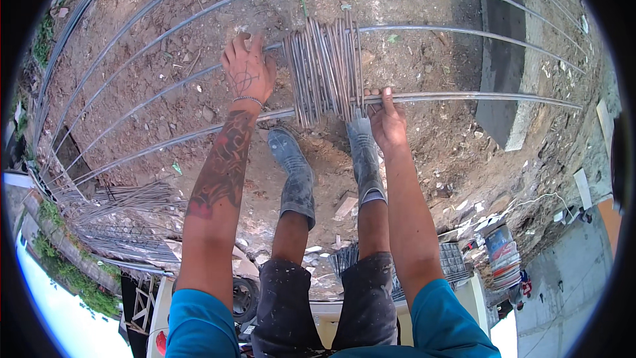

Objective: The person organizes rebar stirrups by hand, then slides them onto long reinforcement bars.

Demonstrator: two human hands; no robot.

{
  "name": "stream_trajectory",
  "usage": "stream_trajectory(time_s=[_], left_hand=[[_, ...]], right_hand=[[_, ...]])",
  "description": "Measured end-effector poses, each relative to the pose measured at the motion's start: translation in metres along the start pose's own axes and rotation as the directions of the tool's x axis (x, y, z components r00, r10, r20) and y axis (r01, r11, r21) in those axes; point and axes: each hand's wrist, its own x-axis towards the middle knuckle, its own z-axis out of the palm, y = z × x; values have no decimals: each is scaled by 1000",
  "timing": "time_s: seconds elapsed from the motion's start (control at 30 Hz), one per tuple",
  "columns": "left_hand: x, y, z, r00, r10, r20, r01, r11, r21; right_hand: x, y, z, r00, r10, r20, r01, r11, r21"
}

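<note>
A dense row of thin steel stirrups (321,69) stands bunched around long steel reinforcing bars in front of me. My right hand (387,119) is closed around the nearest steel bar (464,97), just right of the bunch, thumb up against it. To the left of the stirrups, my left hand (248,71) hovers over or rests on a farther bar (179,84). Its back faces up and its fingers are bent but apart; whether they touch the bar is hidden. Both bars run left and right past the bunch.
My rubber boots (291,169) stand on bare dirt close to the bars. A concrete slab or beam (507,59) lies under the bars at right. Loose rods (132,202) and wire mesh (126,242) are piled at left. Stacked bundles (502,258) sit behind at right.
</note>
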Motion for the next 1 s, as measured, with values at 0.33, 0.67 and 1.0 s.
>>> stream_trajectory(time_s=[0.33, 0.67, 1.0], left_hand=[[-54, 28, 25, 708, -248, 662, 701, 367, -612], [-46, 36, 33, 653, -470, 594, 738, 217, -639], [-40, 46, 38, 626, -260, 735, 776, 114, -621]], right_hand=[[-20, 0, 17, 941, -164, -295, 48, 930, -365], [6, -17, 69, 908, -330, 260, 316, 128, -940], [24, -33, 53, 967, -42, 252, 256, 146, -956]])
